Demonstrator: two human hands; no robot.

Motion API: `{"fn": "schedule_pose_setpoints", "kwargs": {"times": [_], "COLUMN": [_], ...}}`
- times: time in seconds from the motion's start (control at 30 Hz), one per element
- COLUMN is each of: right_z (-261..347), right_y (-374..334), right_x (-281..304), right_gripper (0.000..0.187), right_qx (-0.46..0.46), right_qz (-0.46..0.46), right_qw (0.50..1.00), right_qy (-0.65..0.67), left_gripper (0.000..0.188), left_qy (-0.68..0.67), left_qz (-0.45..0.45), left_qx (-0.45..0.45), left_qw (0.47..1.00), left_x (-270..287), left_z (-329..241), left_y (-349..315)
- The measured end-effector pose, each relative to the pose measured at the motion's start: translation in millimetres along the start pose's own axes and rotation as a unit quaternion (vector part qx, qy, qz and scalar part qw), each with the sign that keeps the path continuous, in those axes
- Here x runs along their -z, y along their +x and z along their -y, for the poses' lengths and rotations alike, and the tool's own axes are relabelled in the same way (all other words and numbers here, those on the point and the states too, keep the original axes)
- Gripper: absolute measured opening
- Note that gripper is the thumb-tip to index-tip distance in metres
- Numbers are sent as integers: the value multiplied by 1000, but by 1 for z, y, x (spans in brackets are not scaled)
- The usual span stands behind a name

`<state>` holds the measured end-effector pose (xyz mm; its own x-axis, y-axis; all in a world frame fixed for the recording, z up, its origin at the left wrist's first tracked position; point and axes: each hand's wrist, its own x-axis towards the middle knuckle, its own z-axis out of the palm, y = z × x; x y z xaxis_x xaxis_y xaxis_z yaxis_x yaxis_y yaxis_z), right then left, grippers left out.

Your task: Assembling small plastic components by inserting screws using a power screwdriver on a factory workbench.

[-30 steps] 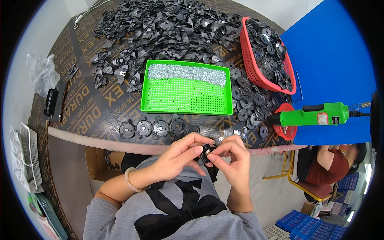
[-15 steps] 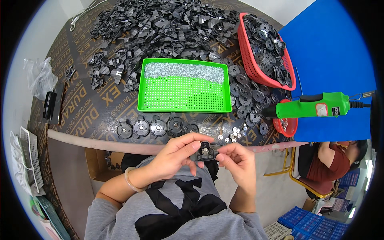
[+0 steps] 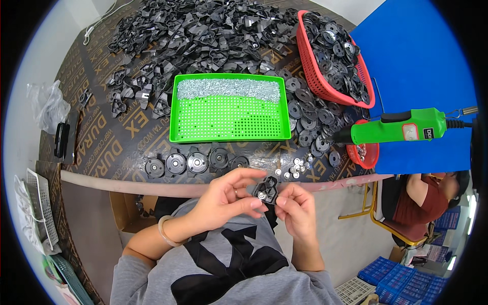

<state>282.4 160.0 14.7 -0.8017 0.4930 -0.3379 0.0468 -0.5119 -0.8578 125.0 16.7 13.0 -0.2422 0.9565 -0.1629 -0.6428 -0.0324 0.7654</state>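
A person holds a small black plastic part [image 3: 271, 189] in front of the near edge of the desk [image 3: 94, 134], above the lap. The right hand [image 3: 296, 207] pinches the part's right edge between thumb and forefinger. The left hand [image 3: 229, 197] is loosely open, its thumb and fingers parted around the part's left side; whether the thumb tip touches it cannot be told. A round silver metal piece [image 3: 262, 195] sits at the part's near left end.

On the desk, just beyond the hands, a row of five round black parts [image 3: 196, 162] lies to the left, and a loose group of small metal pieces [image 3: 297, 165] to the right. Farther back stands a green tray [image 3: 208, 119] with holes in its floor and a band of tiny silver pieces [image 3: 229, 90] along its far side. Behind it spreads a large heap of black plastic parts [image 3: 203, 35]. Black discs [image 3: 307, 114] lie right of the tray, and more fill a tilted red basket [image 3: 312, 71] at the far right. A green power screwdriver [image 3: 396, 126] points left over a small red bowl [image 3: 374, 152], with a blue board [image 3: 406, 76] behind.
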Motion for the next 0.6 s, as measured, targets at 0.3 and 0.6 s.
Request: {"fn": "schedule_pose_setpoints", "kwargs": {"times": [0.3, 0.6], "right_z": [2, 9], "right_y": [16, 19], "right_x": [21, 43], "right_gripper": [10, 13], "right_qx": [169, 248], "right_qz": [-183, -244], "right_qw": [952, 786], "right_qy": [-177, -511], "left_gripper": [42, 41], "left_qy": [542, 786], "left_qz": [-78, -53], "left_qx": [-274, -367], "left_qw": [791, 495], "left_x": [-22, -29], "left_z": [-6, 22], "left_y": [54, 88]}}
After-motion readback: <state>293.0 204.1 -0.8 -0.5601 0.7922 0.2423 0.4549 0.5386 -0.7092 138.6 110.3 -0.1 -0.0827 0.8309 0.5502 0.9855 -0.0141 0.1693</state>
